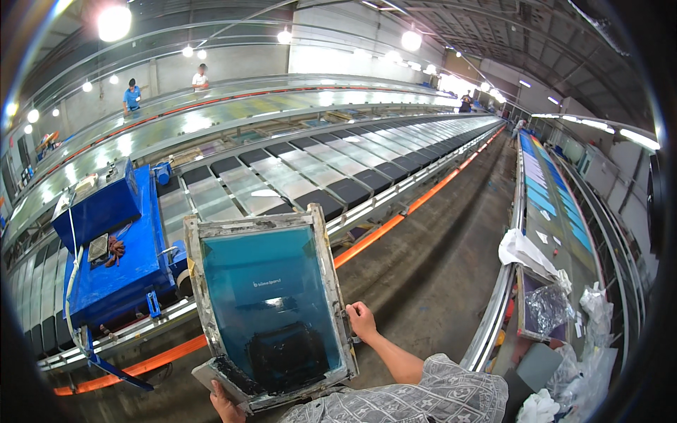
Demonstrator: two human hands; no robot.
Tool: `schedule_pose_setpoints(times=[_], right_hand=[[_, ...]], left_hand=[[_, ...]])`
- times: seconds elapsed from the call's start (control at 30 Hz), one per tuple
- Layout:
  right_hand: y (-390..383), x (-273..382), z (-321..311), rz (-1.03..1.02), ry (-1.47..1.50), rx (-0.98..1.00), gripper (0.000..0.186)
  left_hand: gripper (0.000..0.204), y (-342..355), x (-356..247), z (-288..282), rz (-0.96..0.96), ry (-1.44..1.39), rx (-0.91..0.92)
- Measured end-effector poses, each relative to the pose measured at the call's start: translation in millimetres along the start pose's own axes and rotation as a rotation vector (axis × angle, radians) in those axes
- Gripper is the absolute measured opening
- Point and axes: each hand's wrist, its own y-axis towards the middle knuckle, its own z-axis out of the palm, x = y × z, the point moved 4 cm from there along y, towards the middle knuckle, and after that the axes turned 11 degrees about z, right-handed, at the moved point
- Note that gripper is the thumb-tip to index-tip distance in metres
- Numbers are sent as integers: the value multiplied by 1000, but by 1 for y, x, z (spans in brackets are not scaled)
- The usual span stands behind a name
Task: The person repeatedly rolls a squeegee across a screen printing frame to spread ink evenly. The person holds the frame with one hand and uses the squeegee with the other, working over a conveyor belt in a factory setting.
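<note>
A screen-printing frame (262,271) with teal mesh and worn pale edges is tilted up in front of me. Black ink (289,356) covers the lower part of its mesh. My right hand (362,322) is closed on the frame's right edge. At the lower left corner, my left hand (226,403) grips a pale squeegee (210,375) smeared with black ink, which rests against the frame's corner. The fingers under the squeegee are hidden, so whether they also hold the frame I cannot tell.
A long printing table (310,166) carries rows of dark fabric pieces. A blue machine (116,271) straddles it on the left. An orange rail (381,236) lines the aisle (441,240). On the right table (539,176) lie blue pieces and crumpled plastic (546,310). Several people stand far off.
</note>
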Motion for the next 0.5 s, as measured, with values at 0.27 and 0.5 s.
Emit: schedule_pose_setpoints(times=[0.27, 0.5], right_hand=[[-10, 14, -9, 41, -22, -45, 28], [-16, 10, -23, 0, -7, -99, 28]], left_hand=[[49, -7, -19, 20, -11, 42, 26], [50, 7, -7, 12, -81, 139, 59]])
